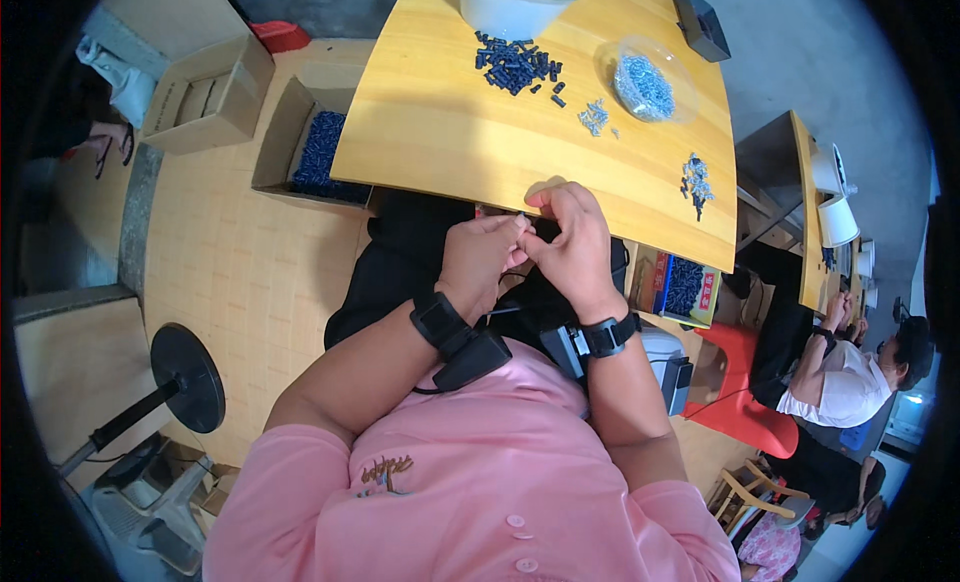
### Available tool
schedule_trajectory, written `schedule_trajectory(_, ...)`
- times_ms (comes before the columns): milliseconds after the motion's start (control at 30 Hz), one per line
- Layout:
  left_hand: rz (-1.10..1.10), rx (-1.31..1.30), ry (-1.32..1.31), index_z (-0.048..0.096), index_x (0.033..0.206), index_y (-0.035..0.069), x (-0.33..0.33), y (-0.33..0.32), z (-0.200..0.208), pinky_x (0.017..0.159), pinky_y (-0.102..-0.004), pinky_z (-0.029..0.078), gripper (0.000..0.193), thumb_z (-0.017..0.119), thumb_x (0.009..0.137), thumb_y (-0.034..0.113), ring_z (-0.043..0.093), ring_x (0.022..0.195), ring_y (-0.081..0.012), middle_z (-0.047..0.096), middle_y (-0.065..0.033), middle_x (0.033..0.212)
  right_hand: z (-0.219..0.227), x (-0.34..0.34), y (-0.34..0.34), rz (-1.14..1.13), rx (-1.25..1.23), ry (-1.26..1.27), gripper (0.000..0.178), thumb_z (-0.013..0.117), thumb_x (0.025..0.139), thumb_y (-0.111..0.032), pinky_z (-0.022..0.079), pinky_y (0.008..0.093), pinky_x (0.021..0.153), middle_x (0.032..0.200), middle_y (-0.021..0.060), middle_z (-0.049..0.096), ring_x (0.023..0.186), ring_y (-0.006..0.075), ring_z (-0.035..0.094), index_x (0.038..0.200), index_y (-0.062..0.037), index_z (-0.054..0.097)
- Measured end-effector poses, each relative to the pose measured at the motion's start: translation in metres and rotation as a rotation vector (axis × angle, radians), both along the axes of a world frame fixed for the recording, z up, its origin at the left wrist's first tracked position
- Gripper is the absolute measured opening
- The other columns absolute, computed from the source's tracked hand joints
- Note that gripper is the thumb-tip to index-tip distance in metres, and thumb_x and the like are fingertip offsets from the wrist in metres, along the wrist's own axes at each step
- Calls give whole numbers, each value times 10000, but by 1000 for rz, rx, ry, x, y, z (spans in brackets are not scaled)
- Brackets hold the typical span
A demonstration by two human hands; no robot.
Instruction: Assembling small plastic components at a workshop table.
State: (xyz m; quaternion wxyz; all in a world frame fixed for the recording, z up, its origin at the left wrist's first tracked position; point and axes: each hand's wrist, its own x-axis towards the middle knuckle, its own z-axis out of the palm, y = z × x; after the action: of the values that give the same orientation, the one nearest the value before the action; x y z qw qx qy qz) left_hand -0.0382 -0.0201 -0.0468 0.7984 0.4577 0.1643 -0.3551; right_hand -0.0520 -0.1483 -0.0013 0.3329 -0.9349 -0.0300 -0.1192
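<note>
My left hand [478, 259] and my right hand [574, 240] meet just off the near edge of the wooden table [420, 112], above my lap. The fingertips of both are pinched together, thumb to thumb. Anything between them is too small to make out. Further in on the tabletop lies a heap of short black cylindrical parts [515, 66]. To its right are a small cluster of clear pieces [594, 118] and a round clear tub [624, 80] full of similar pieces. A little pile of mixed black and clear pieces [697, 182] sits near the right edge.
A white bucket [500, 17] of dark parts stands at the far edge, with a black box [702, 25] at the far right corner. Left of the table is a carton [275, 147] of dark parts; another box [684, 287] sits under the right side. A co-worker [840, 382] sits at right.
</note>
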Motion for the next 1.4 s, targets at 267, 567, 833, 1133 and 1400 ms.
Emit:
schedule_trajectory(267, 42, -14, 73, 625, 967, -32, 4, -2, 13, 710, -218, 491, 180, 544, 913, 119, 609, 766, -107, 643, -69, 906, -4, 3, -1, -2, 1, -18, 267, 711, 615, -63, 462, 378, 698, 827, 124, 561, 801, 315, 558, 856, -37, 600)
schedule_trajectory(567, -82, -28, -41, 641, 968, -41, 15, 8, 6, 680, -181, 490, 189, 584, 890, 121, 609, 748, -88, 653, -65, 862, 7, 7, -2, 84, -39, -38, 275, 688, 643, -75, 462, 391, 681, 836, 117, 549, 790, 321, 564, 897, -55, 587)
schedule_trajectory(833, -159, 201, -161, 665, 862, 15, 38, 83, 30, 544, -184, 509, 146, 653, 852, 160, 601, 576, -70, 646, -48, 717, 13, -5, -14, 146, 57, 83, 325, 738, 649, -78, 474, 354, 682, 870, 140, 561, 812, 312, 565, 931, -13, 589)
schedule_trajectory(1133, 403, 419, -176, 614, 906, 1, 84, 201, -16, 628, -215, 527, 175, 630, 872, 171, 622, 664, -120, 642, -62, 772, -5, -1, -17, 92, 117, 6, 196, 709, 701, 12, 416, 259, 559, 719, 60, 475, 634, 169, 482, 862, -22, 601)
schedule_trajectory(1400, 640, 383, -215, 591, 999, -13, 123, 196, -14, 586, -191, 519, 216, 598, 888, 172, 635, 715, -136, 654, -91, 870, -3, -5, -23, 74, 146, 8, 148, 688, 721, 3, 426, 268, 564, 718, 70, 507, 635, 186, 511, 841, -23, 604)
